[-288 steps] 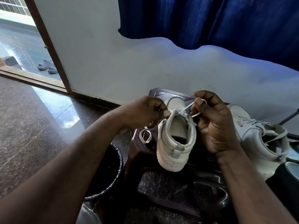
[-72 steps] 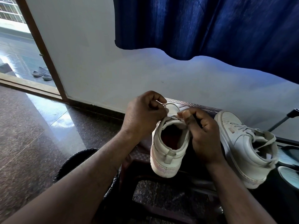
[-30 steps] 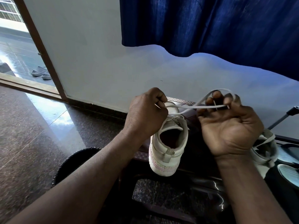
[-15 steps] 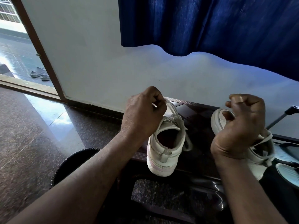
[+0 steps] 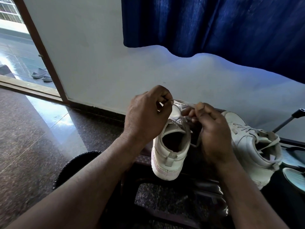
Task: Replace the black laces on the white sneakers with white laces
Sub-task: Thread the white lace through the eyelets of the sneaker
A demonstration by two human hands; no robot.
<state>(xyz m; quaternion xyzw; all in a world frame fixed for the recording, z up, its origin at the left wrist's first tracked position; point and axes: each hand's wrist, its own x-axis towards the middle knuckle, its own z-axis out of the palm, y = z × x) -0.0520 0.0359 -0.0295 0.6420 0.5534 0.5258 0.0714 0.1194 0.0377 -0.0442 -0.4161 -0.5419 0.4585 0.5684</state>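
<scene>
White leather sneaker [image 5: 171,156], heel nearest, white-laced.
Left hand [image 5: 146,116] and right hand [image 5: 212,129] pinch its flat white lace [image 5: 181,104], fingers curled.

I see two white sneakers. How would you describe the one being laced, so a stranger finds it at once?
Below the blue curtain, two white sneakers sit on a dark stool. Take the sneaker nearer the doorway, its heel facing the camera. Unlike the other sneaker, it has the left hand and right hand pinching its white lace.
</scene>
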